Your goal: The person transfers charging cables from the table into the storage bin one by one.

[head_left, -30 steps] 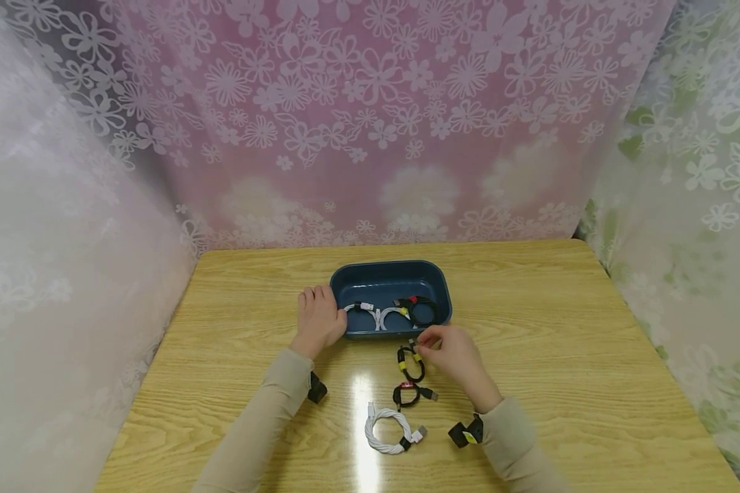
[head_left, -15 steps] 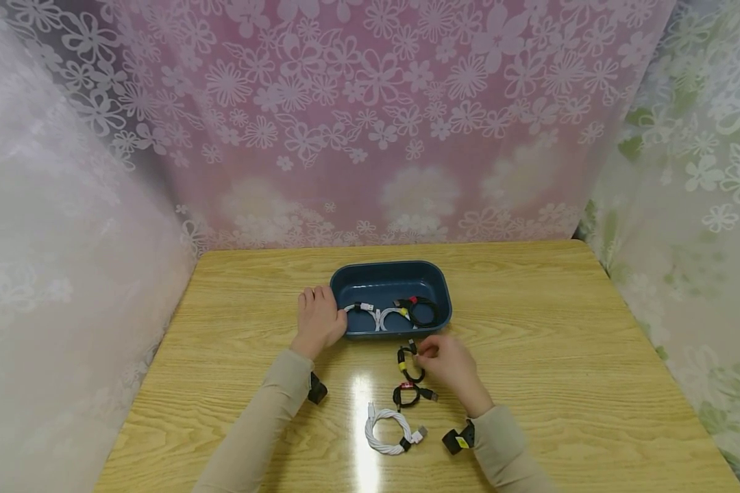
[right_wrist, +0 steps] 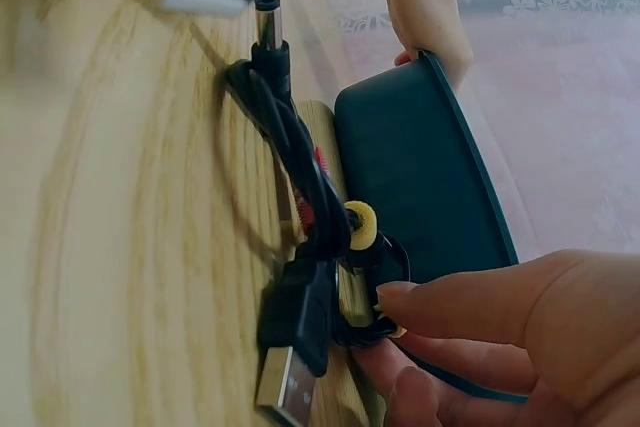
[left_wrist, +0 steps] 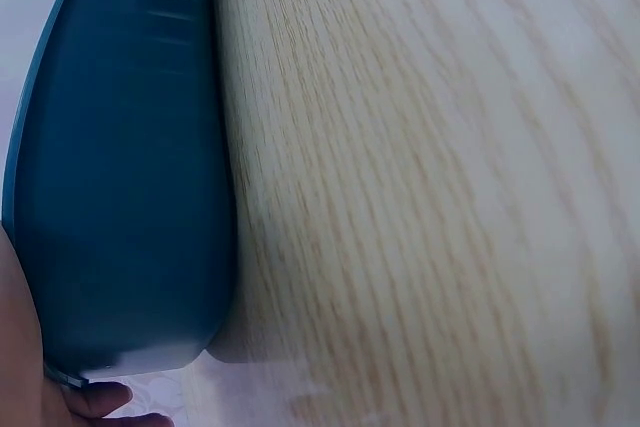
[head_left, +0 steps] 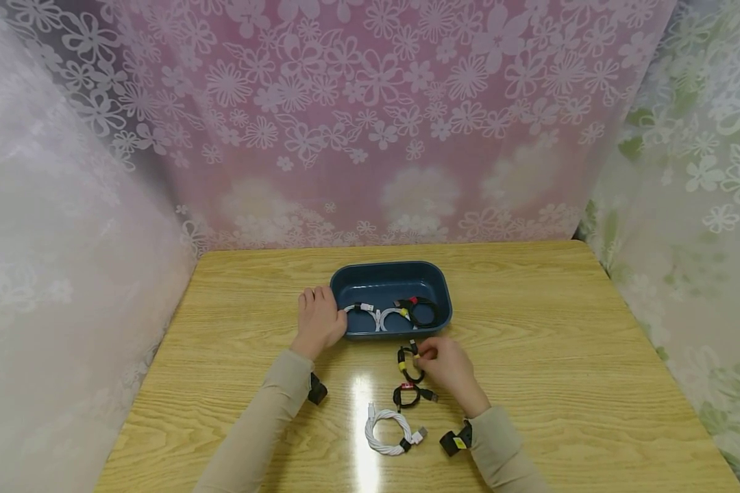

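Note:
My left hand (head_left: 317, 318) grips the left end of a blue plastic bin (head_left: 385, 275), thumb over its rim; in the left wrist view only part of that hand (left_wrist: 20, 367) shows beside the bin wall. Just in front of the bin, my right hand (head_left: 449, 363) pinches a small coiled black cable with yellow ties (head_left: 402, 365). Seen from the right wrist, thumb and fingertips close on this cable near one yellow tie (right_wrist: 362, 225). Nearer to me lies a coiled black USB cable with a red tie (head_left: 407, 385), its metal plug (right_wrist: 288, 385) large in the right wrist view.
Closest to me on the wooden table (head_left: 549, 356) is a thick coiled white cable (head_left: 370, 439) with a black tie. Inside the bin lie two white coiled cables and a black one (head_left: 433, 316) with a red tie. Flowered curtains (head_left: 370, 171) stand behind and at both sides.
My right hand has drawn back slightly from the bin's front rim, lower along the yellow-tied cable. The left hand and the other cables have stayed in place.

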`<state>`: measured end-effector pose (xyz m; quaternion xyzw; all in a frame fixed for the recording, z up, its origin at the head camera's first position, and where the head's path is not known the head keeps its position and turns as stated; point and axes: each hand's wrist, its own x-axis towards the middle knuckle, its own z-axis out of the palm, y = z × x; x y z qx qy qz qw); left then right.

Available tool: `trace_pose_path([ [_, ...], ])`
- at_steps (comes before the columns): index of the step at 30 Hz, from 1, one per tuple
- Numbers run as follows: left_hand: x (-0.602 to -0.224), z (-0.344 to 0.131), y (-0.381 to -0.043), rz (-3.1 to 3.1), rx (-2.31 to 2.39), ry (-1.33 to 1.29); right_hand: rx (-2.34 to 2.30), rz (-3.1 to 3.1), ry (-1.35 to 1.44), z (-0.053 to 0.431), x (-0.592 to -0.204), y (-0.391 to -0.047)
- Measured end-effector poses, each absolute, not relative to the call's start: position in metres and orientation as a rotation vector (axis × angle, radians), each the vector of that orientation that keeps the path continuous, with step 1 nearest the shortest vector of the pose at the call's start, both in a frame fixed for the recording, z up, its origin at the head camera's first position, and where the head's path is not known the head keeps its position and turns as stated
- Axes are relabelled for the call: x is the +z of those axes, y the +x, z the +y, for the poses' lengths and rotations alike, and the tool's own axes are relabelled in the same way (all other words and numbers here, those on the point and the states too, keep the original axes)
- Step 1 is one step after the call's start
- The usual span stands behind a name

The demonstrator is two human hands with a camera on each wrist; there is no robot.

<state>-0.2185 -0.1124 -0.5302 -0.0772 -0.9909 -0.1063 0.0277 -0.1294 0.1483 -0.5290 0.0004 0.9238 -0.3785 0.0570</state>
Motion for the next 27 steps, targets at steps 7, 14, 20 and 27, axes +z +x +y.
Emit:
trace_pose_path([
  [7,-0.530,-0.112,-0.218,-3.049,-0.335,-0.236,-1.176,2.820,-0.040,0.148,-0.529,-0.129],
  [14,-0.530,-0.112,-0.218,-3.051,-0.337,-0.232,-1.187,2.832,-0.068,0.148,-0.526,-0.128],
  [20,-0.530,-0.112,-0.218,-3.048,-0.339,-0.235,-1.189,2.813,-0.065,0.147,-0.521,-0.127],
  [27,-0.530,-0.112,-0.218,-3.055,-0.346,-0.240,-1.238,2.777,-0.140,0.147,-0.511,-0.127],
])
